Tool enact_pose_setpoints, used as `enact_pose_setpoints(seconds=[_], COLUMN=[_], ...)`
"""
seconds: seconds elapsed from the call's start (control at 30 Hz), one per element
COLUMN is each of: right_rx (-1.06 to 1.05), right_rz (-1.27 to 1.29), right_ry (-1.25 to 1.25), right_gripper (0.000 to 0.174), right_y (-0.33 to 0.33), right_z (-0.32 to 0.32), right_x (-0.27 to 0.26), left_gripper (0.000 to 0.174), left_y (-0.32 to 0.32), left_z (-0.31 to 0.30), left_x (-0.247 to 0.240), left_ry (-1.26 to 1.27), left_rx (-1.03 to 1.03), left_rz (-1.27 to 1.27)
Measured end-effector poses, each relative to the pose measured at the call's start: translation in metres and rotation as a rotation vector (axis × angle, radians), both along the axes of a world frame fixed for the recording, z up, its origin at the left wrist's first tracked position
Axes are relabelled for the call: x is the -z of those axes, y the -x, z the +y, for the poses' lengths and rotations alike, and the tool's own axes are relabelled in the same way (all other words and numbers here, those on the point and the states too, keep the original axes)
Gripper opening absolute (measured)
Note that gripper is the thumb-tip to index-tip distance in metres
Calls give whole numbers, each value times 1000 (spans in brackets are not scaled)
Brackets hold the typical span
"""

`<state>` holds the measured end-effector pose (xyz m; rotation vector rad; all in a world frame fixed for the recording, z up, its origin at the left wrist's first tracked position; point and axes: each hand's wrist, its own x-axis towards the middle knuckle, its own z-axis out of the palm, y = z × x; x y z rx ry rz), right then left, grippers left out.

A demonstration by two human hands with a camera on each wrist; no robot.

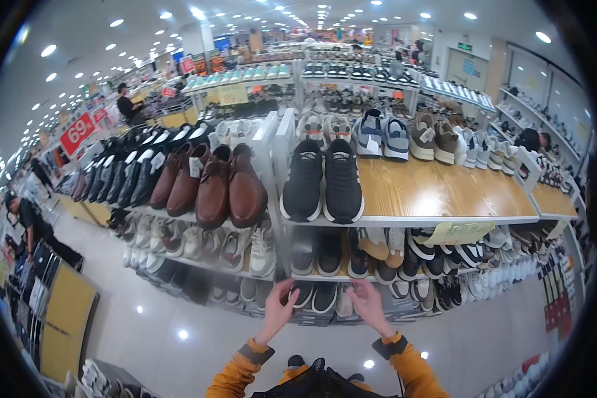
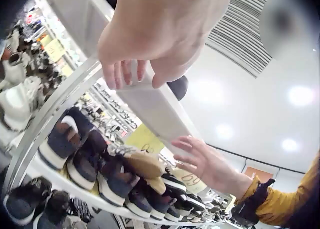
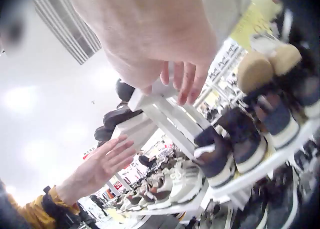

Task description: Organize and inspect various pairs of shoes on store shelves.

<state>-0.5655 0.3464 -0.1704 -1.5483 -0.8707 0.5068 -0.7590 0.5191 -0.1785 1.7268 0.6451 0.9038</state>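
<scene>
My left hand [image 1: 280,306] and right hand [image 1: 369,304] are held out low before the shelves, apart from each other, with nothing in them. Fingers of both hands are relaxed and slightly bent. Beyond and above them a pair of black sneakers [image 1: 305,179] stands at the front of the wooden top shelf [image 1: 438,192]. In the left wrist view the left hand [image 2: 150,43] hangs over dark shoes [image 2: 115,181] on the lower shelf. The right wrist view has the right hand [image 3: 160,43] near a white shelf post [image 3: 172,121].
Brown leather shoes [image 1: 213,186] line the neighbouring shelf at left. Blue-grey sneakers [image 1: 383,136] and olive sneakers [image 1: 433,140] sit farther back on the wooden shelf. A yellow price card [image 1: 459,232] hangs from its front edge. At far left another person [image 1: 30,219] stands by a rack.
</scene>
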Motion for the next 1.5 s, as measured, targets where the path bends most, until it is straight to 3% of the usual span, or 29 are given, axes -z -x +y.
enact_pose_setpoints(seconds=[0.1, 0.2, 0.33, 0.43, 0.73, 0.83, 0.9, 0.93, 0.97, 1.03, 1.07, 1.1, 1.17, 1.23, 1.3, 1.37, 1.43, 1.5], right_rx=[215, 321, 341, 348, 279, 307, 479, 529, 551, 309, 191, 195, 26, 3, -168, -188, -177, -162], right_rz=[-712, -866, -1040, -1222, -1463, -1384, -964, -730, -733, -169, 73, 70, 435, 472, 631, 714, 878, 866], right_ry=[-139, -259, -32, 51, 146, 18, -60, -43, -60, -205, -228, -236, -242, -144, -146, -201, -309, -272], right_gripper=[44, 54, 65, 62, 52, 55, 65, 81, 81, 94, 82, 82, 62, 56, 52, 57, 64, 62], right_y=[1, -5, -9, -22, -25, -6, 9, 11, 13, 16, 20, 16, 3, 1, -5, -4, 7, 2], right_z=[33, 62, 91, 101, 85, 64, 56, 52, 50, 48, 46, 46, 47, 62, 69, 75, 79, 75], right_x=[-75, -112, -148, -147, -167, -159, -139, -123, -110, -95, -93, -86, -67, -88, -98, -110, -138, -143], left_gripper=[35, 44, 48, 50, 37, 39, 41, 51, 61, 62, 57, 57, 58, 56, 50, 52, 52, 50], left_y=[-12, -37, -64, -73, -71, -47, -37, -36, -30, -33, -28, -28, -26, -26, -33, -34, -38, -40], left_z=[38, 59, 83, 101, 128, 108, 98, 94, 92, 81, 78, 76, 69, 82, 93, 91, 95, 94], left_x=[-64, -102, -135, -141, -148, -143, -136, -115, -110, -93, -88, -85, -76, -66, -80, -105, -113, -121], left_ry=[-398, -504, -693, -854, -989, -945, -820, -552, -496, 14, 167, 161, 368, 492, 1003, 975, 1109, 1078], left_rx=[57, 93, 115, 112, 200, 291, 271, 279, 242, 276, 339, 345, 460, 545, 805, 781, 770, 715], left_rz=[-30, -163, -144, -66, -286, -352, -351, -383, -351, -473, -530, -532, -430, -344, -362, -381, -399, -425])
